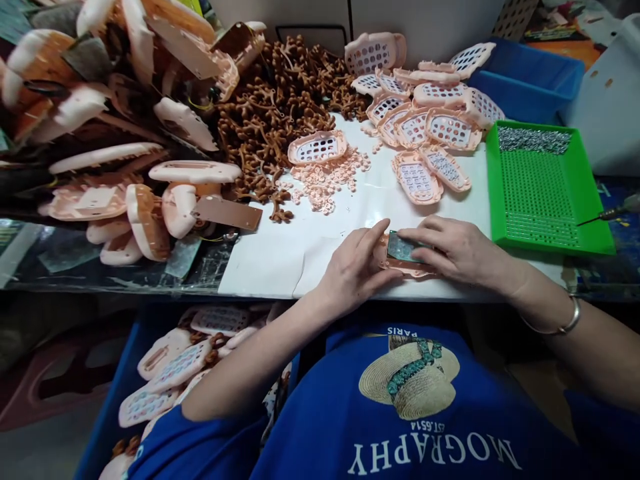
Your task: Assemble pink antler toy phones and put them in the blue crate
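Note:
A pink plastic shell lies near the front edge of the white work surface, with a dark greenish rectangular plate over it. My left hand is wrapped round the shell's left end, thumb along the front side and fingers behind. From the right, my right hand rests on the plate's right part, fingers pressed on it and on the shell. My fingers cover the shell's right end.
Brown parts are heaped behind, with small pink rings before them. Perforated pink shells lie at the back right, near a green tray of screws and a blue bin. Pink housings crowd the left.

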`<state>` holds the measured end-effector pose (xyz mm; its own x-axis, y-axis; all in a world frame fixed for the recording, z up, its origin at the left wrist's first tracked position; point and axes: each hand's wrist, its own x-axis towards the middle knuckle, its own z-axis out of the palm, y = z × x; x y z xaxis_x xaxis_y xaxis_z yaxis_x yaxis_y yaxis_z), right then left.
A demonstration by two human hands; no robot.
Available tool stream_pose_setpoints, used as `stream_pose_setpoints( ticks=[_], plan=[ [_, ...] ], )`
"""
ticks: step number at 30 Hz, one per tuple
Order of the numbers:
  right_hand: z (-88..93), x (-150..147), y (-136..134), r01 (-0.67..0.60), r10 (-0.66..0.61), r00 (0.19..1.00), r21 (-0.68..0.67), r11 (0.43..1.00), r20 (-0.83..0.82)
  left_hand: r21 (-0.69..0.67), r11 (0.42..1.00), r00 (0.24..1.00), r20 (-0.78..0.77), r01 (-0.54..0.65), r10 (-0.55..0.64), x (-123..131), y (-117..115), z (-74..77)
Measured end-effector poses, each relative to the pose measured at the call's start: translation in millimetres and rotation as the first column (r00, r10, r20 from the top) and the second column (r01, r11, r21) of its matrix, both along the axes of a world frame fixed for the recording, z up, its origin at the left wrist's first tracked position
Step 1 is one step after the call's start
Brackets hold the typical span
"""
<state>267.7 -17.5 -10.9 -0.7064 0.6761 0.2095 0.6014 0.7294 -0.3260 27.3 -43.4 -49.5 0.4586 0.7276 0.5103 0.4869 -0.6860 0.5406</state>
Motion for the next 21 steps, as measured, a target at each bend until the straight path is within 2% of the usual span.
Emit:
stream_pose_setpoints(
  ticks=[6,9,13,21],
  plan=[
    [-4.8,2,-15,0.011,-0.010,1.000,0.094,0.995,-0.011,-0.059,0.997,0.998,0.032,-0.056,0.058,5,-15,1.4],
    [-11.4,4,-19,-0.027,0.039,0.996,0.145,0.989,-0.079,-0.055,0.997,0.998,0.028,-0.060,0.062,4,-18,1.6],
    [-17.2,9,-22,-0.070,0.091,0.992,0.217,0.974,-0.088,-0.039,0.996,0.996,0.012,-0.084,0.084,4,-21,2.2],
    [-12.3,7,-26,-0.009,0.020,0.996,0.122,0.993,-0.089,-0.050,0.996,0.997,0.006,-0.078,0.079,4,-22,3.6]
  ],
)
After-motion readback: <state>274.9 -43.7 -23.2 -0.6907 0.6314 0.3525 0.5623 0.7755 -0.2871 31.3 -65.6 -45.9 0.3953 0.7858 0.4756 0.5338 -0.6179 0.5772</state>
